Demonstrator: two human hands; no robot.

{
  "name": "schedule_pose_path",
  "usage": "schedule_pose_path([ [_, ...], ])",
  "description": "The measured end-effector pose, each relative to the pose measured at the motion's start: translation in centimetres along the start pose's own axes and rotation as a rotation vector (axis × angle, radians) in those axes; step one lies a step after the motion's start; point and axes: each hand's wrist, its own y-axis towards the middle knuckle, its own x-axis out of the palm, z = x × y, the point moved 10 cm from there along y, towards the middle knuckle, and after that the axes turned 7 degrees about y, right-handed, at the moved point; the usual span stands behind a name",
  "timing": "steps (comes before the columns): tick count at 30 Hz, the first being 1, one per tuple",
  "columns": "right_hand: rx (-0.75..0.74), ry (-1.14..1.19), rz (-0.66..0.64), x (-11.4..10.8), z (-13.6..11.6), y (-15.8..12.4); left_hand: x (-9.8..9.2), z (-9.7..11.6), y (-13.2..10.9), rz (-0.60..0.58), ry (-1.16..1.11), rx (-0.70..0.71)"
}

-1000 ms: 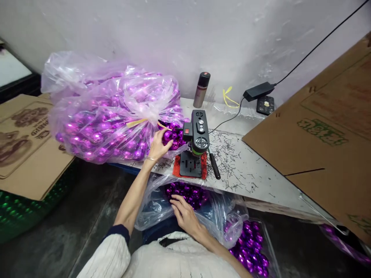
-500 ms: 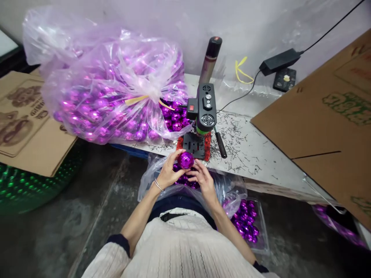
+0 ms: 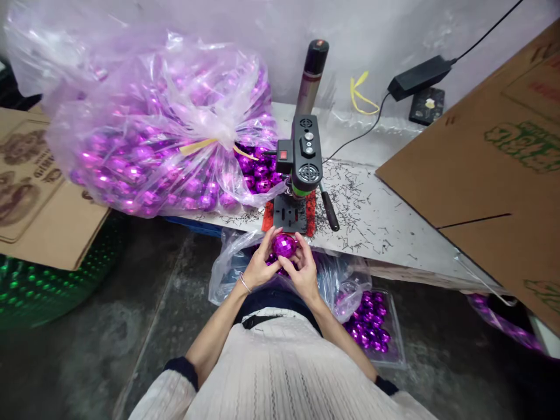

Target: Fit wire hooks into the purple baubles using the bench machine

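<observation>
A shiny purple faceted ball sits between my two hands, in front of a small bench drill press. Around its left side curl the fingers and thumb of my left hand, closed on it. My right hand grips the ball's right side, with the thumb at its lower edge. Just beyond the ball is the drill's black slotted base plate on a red mat. Under my hands lies an open clear plastic bag with more purple balls, mostly hidden by my hands.
A large tied plastic bag of purple balls fills the table's left. Dark shavings litter the white tabletop. A cardboard box stands at right, near a black power adapter. A clear tray of balls sits low at right.
My right hand has closed in on the ball, its fingers now around the right side. My left hand keeps hold of it. The whole view has shifted slightly.
</observation>
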Motion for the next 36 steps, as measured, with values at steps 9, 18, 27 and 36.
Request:
schedule_pose_path([
  [9,-0.279,-0.433,0.063,-0.9,-2.7,0.1,2.0,-2.1,-0.7,-0.038,-0.639,-0.407],
  [18,-0.404,-0.644,0.061,-1.0,-2.9,-0.4,2.2,-3.2,-0.3,0.207,-0.548,-0.522],
  [27,-0.335,-0.556,0.107,-3.2,-2.5,-1.3,3.5,-4.8,-1.0,0.141,-0.569,-0.697],
  [36,-0.027,-0.584,0.708,-22.1,2.0,-8.8,-5.3,-1.2,2.2,0.37,0.082,-0.306],
])
